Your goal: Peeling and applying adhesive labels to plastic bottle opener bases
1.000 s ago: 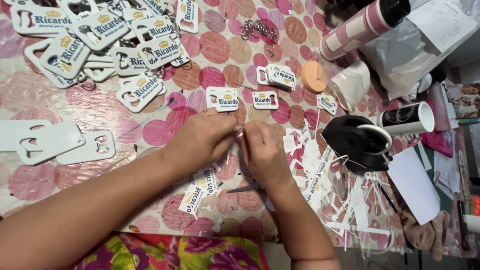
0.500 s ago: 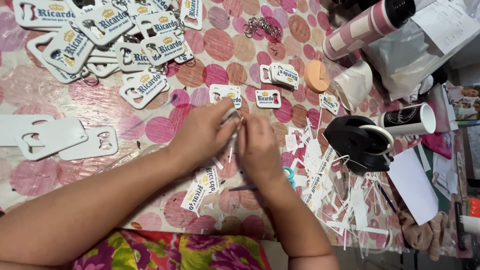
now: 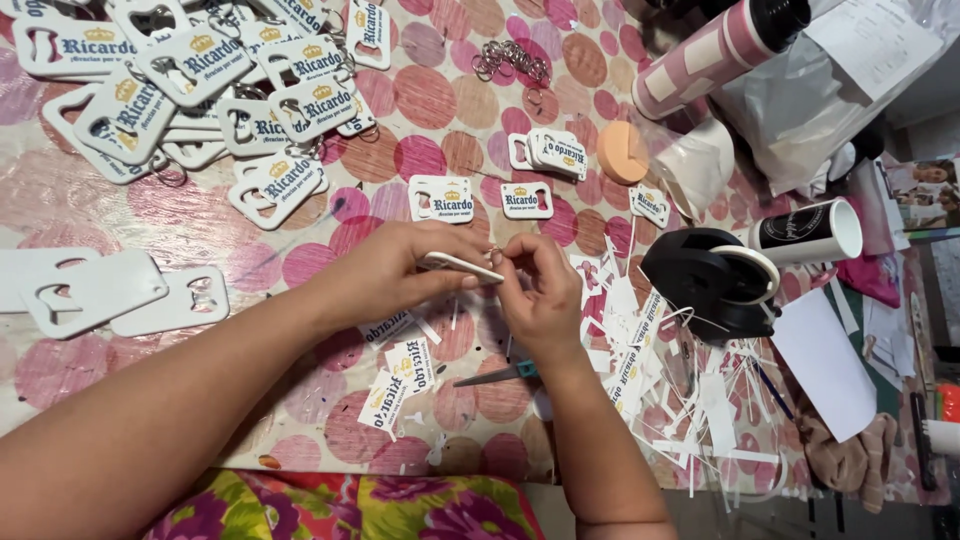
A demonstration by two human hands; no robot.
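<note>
My left hand (image 3: 400, 270) pinches a flat white bottle-opener keychain (image 3: 462, 266), held edge-on above the table. My right hand (image 3: 540, 290) touches the keychain's right end with its fingertips, where a small metal ring seems to sit; the ring itself is too small to make out. Both hands hover over a pink-dotted tablecloth (image 3: 440, 120). Printed stickers (image 3: 400, 375) lie just below my hands. Small scissors (image 3: 500, 374) with a teal handle rest under my right wrist.
A heap of labelled white keychains (image 3: 200, 80) fills the upper left; blank white ones (image 3: 100, 290) lie at left. Loose metal rings (image 3: 512, 60), an orange sponge (image 3: 622, 152), a black tape dispenser (image 3: 715, 280), a mug (image 3: 808, 232), a pink roll (image 3: 715, 50) and paper scraps (image 3: 680, 400) sit right.
Both hands have shifted slightly up and apart; the keychain now shows edge-on between them, with my right fingertips at its end.
</note>
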